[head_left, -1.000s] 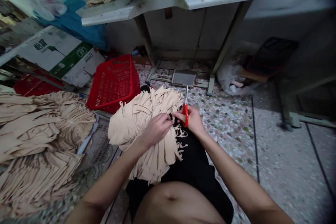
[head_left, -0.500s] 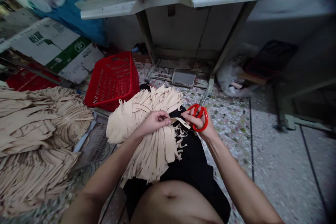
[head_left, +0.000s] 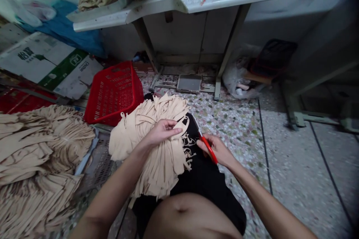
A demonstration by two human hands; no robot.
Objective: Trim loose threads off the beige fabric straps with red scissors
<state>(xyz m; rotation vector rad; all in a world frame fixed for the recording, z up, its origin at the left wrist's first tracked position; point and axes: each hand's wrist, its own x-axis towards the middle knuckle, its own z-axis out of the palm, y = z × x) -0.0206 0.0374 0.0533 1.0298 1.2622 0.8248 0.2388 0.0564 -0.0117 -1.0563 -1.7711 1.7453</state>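
Observation:
My left hand (head_left: 164, 131) pinches the end of a beige fabric strip (head_left: 184, 124), which curls up in a loop above the lap. Beneath it, a bundle of beige fabric pieces (head_left: 148, 114) spreads over my black-clad legs, with thin offcuts (head_left: 189, 149) along its right side. In my right hand (head_left: 217, 150) is a pair of scissors with red handles (head_left: 208, 148), the blades pointing up and away, just right of the strip and apart from it. Some of the right fingers are hidden behind the handles.
A red plastic basket (head_left: 114, 93) stands on the floor beyond the bundle. More beige fabric (head_left: 42, 157) is heaped at the left. Ahead is a white worktable (head_left: 157, 9) with metal legs and a pedal (head_left: 189, 83) beneath. A plastic bag (head_left: 238, 82) lies under it.
My right hand has turned the scissors from lying across the fingers with blades near the strip's end to pointing upward. My left hand still holds the strip, now curled. The view has shifted slightly right.

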